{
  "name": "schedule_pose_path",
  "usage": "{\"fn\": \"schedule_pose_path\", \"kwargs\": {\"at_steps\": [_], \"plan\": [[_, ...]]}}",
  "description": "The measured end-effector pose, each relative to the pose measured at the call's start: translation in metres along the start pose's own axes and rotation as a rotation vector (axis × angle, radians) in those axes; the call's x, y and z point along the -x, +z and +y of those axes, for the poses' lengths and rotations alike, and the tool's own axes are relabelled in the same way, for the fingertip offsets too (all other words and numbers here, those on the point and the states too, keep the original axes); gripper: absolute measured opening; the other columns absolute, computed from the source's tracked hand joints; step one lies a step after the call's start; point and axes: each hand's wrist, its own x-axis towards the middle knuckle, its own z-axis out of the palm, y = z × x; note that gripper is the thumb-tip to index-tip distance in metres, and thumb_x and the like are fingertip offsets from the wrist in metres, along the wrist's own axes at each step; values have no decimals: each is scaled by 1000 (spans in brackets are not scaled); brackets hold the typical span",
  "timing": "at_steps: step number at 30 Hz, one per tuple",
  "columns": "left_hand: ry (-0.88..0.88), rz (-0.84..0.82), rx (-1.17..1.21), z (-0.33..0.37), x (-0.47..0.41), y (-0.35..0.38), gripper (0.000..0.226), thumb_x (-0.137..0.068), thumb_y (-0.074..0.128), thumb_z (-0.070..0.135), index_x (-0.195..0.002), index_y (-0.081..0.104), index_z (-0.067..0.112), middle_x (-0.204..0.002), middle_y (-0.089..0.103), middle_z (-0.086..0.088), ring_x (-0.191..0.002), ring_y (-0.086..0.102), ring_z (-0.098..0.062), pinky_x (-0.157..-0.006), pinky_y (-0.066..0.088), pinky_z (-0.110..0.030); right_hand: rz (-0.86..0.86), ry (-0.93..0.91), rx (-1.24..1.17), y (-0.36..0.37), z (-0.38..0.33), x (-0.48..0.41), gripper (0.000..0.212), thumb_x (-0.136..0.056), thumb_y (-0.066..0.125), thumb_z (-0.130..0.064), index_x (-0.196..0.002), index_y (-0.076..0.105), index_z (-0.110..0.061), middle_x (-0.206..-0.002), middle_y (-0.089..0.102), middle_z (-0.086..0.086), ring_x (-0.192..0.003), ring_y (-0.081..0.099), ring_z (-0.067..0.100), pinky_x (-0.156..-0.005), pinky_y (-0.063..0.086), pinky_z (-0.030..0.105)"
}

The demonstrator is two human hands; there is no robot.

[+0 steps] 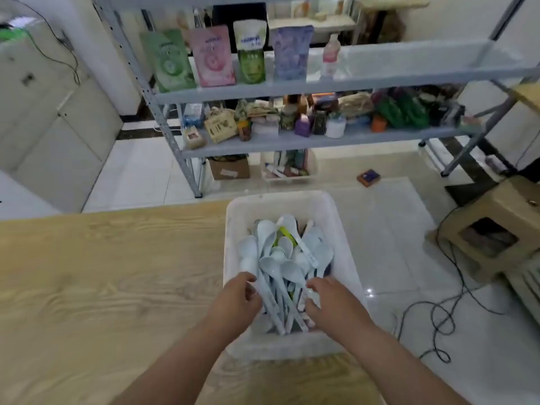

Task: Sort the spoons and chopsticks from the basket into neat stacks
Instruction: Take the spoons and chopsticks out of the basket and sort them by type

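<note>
A white plastic basket [344, 238] sits at the right end of a wooden table [102, 282]. It holds several pale blue spoons [274, 258] piled with bowls pointing away, plus a yellow-green utensil [287, 233] and dark sticks underneath. My left hand [236, 302] is inside the basket's near left side, fingers curled against spoon handles. My right hand [330, 302] is inside the near right side, fingers curled over other handles. Whether either hand truly grips a spoon is unclear.
The basket's right edge overhangs the table end above a white tiled floor with black cables [438, 317]. A metal shelf rack [292, 89] with pouches and bottles stands behind. A cardboard box [496, 229] sits at the right.
</note>
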Motion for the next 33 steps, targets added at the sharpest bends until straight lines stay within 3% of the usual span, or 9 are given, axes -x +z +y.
{"fn": "schedule_pose_path", "kwargs": {"at_steps": [4,9,11,13,16,20,23,27,33], "plan": [[-69,-31,-243,10,-26,15,27,-95,57,22,-117,50,7,-116,57,-9,-94,58,-22,-76,50,-32,16,73,182,18,7,-24,35,-96,53,-43,-125,50,-24,-123,49,3,-108,52,21,-84,51,37],[-165,50,-204,24,-53,29,45,-92,65,29,-116,36,5,-114,54,-14,-100,60,-32,-70,40,-33,72,90,328,53,0,-36,71,-78,72,-61,-125,46,-14,-124,43,7,-108,53,28,-85,49,36],[-180,79,-183,24,-60,37,47,-90,67,35,-112,35,8,-113,55,-14,-99,62,-35,-69,42,-36,96,80,414,64,-1,-40,83,-55,89,-58,-112,55,-8,-109,52,11,-95,57,30,-76,52,36],[-184,104,-169,23,-62,45,49,-87,67,42,-106,34,11,-110,55,-12,-95,62,-35,-71,48,-39,149,101,396,71,3,-43,76,-42,96,-41,-100,58,-10,-99,54,11,-84,57,30,-65,52,35],[-176,131,-140,23,-60,53,49,-86,67,44,-106,35,11,-108,54,-10,-93,60,-32,-78,53,-45,158,111,340,69,4,-44,53,-65,87,-27,-105,54,-15,-108,47,9,-90,54,29,-67,46,32],[-184,164,-117,27,-60,57,42,-83,66,33,-105,38,10,-108,52,-9,-94,56,-29,-84,52,-45,97,151,221,61,4,-45,32,-92,64,-31,-117,50,-17,-123,34,6,-107,48,28,-82,45,33],[-157,183,-200,28,-62,60,27,-86,55,15,-107,40,7,-109,53,-11,-95,57,-29,-81,51,-40,62,193,86,52,5,-42,30,-95,59,-41,-115,54,-19,-125,34,3,-112,45,24,-92,47,34],[-109,139,-278,22,-63,62,17,-91,51,11,-105,41,8,-105,56,-11,-94,56,-28,-78,49,-38,104,188,1,46,10,-39,23,-94,58,-39,-108,59,-20,-117,36,-1,-103,47,20,-88,48,32],[-307,30,180,27,-57,38,7,-99,44,14,-102,50,11,-88,60,-7,-71,56,-19,-57,43,-31,162,157,-173,44,20,-38,28,-97,60,-39,-106,65,-14,-112,32,-5,-111,38,20,-81,59,43]]}}
